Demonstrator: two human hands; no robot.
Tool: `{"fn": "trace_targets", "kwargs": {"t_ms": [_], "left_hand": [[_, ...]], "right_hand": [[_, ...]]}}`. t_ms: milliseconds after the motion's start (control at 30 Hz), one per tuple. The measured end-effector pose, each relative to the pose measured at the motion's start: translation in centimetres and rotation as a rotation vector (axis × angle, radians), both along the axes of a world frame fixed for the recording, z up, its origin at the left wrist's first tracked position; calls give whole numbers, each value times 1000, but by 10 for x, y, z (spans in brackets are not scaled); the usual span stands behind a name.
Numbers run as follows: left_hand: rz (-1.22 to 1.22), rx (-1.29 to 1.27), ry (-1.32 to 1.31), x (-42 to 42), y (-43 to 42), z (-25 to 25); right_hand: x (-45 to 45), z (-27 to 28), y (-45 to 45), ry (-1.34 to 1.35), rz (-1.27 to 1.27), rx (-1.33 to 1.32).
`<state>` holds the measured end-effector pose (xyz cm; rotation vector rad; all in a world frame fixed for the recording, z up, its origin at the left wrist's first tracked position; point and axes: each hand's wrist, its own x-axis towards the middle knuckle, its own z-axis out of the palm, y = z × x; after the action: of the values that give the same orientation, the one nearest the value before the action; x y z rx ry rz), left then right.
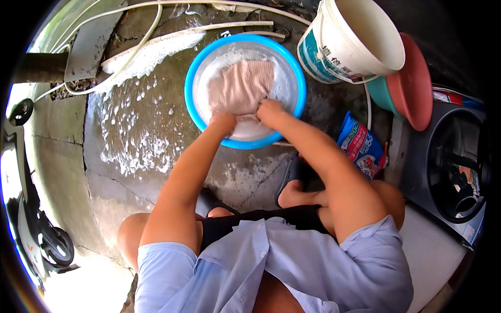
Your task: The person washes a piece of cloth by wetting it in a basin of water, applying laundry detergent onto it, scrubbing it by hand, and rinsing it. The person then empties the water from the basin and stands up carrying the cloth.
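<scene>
A blue-rimmed basin [191,89] of soapy water stands on the ground in front of me. Spread in it is a wet, pale pink ribbed knit garment [241,86], with suds around its edges. My left hand [223,123] is closed on the near left edge of the garment, its fingertips partly hidden. Against the near right edge, my right hand [270,112] is curled into a fist with the fabric in it. Both hands are inside the basin, a short way apart.
A white bucket [334,47] stands right of the basin, beside red [415,83] and green [385,96] basins. A blue detergent bag [360,143] lies near my right leg. At right is a front-loading washing machine [443,156]. Hoses [151,41] and foam [138,141] cover the ground left.
</scene>
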<state>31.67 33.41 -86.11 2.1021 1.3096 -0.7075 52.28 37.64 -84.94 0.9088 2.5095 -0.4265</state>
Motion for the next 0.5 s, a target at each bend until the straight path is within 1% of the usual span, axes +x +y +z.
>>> {"fn": "trace_targets", "kwargs": {"t_ms": [33,67,133,167,200,233,267,300,333,367,400,433,467,500], "left_hand": [[-16,0,39,0,4,-4],[-32,-43,18,-2,6,-8],[-60,-137,-32,-11,9,-16],[-95,-111,-174,-20,13,-6],[52,-148,-272,-31,24,5],[199,-188,-370,-42,38,33],[347,-231,-467,-55,52,51],[308,-13,-606,-75,64,52],[518,-117,-607,-83,79,110],[578,82,-566,-90,87,162],[696,211,-800,-104,93,178],[668,148,-939,-116,106,212],[619,303,-1162,-125,110,239],[629,405,-1188,-124,110,276]], "right_hand": [[-9,3,-1,-96,21,-4],[-14,7,-3,-193,41,-17],[-12,22,7,-154,69,-227],[-9,34,23,-135,81,-325],[-7,46,39,-115,94,-425],[3,51,63,-2,73,-443],[-4,104,86,-18,105,-405],[0,130,117,22,48,-373],[4,182,132,161,-10,-292],[9,224,154,288,45,-320],[11,271,161,339,21,-274],[12,317,154,415,-199,-300],[17,359,155,479,-251,-331],[23,383,156,577,-160,-221]]}}
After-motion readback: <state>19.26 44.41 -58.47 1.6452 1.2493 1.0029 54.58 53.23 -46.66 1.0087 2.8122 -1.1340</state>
